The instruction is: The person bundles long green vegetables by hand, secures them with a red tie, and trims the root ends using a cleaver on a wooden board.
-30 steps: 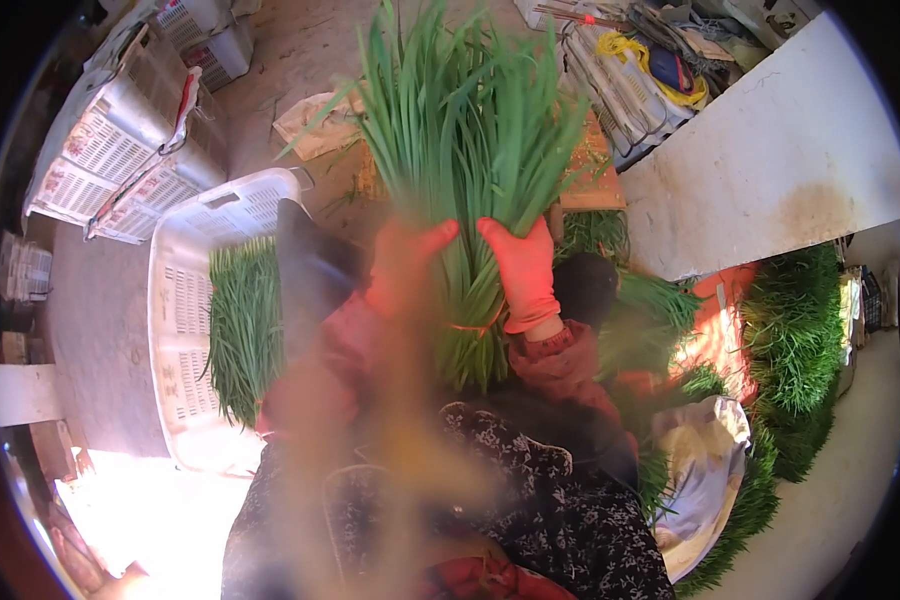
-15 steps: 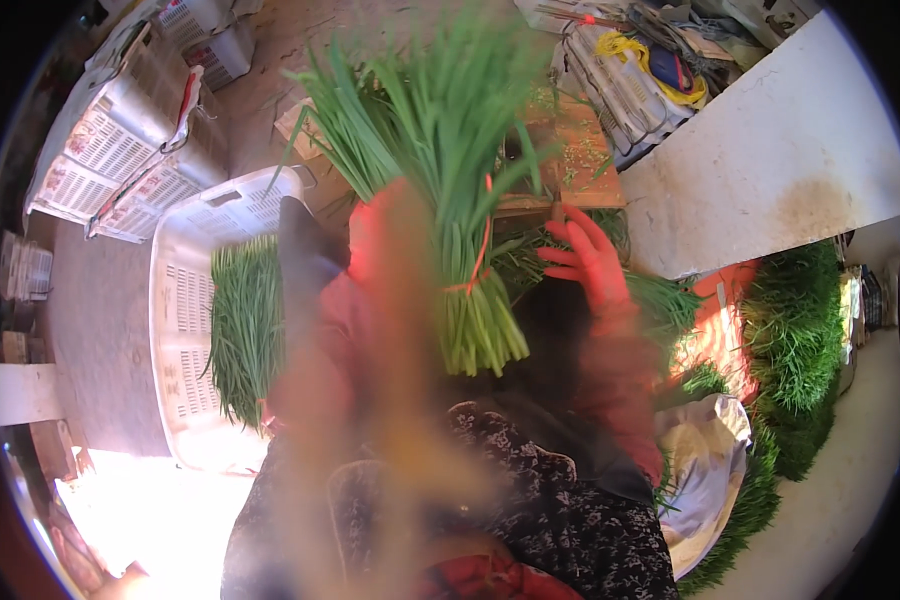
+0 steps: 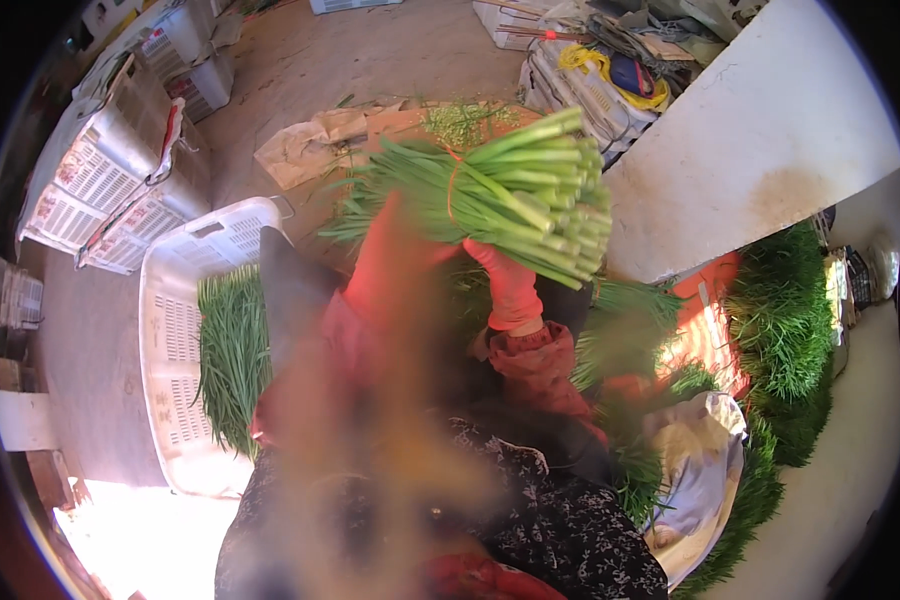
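A thick bunch of garlic chives (image 3: 530, 195) lies nearly level in front of me, pale cut stems to the right and leaves to the left. A thin red-orange tie (image 3: 453, 188) runs round it. My left hand (image 3: 388, 240), in a red glove, grips the leafy side from below, partly covered by a blurred shape close to the camera. Under the stem side is my right hand (image 3: 510, 285), also red-gloved, its thumb against the bunch and its other fingers hidden beneath. Both hands are closed on the bunch.
At left, a white plastic basket (image 3: 170, 380) holds more chives (image 3: 232, 360). Stacked crates (image 3: 120, 150) stand behind it. A white panel (image 3: 760, 150) slants in at right, near green heaps (image 3: 785, 320) and a pale sack (image 3: 705, 460). A low board (image 3: 400, 122) with trimmings lies ahead.
The bunch has turned from upright to nearly level, its cut stems swinging up to the right. My right hand, apart from it before, has come in beneath the bunch and taken hold.
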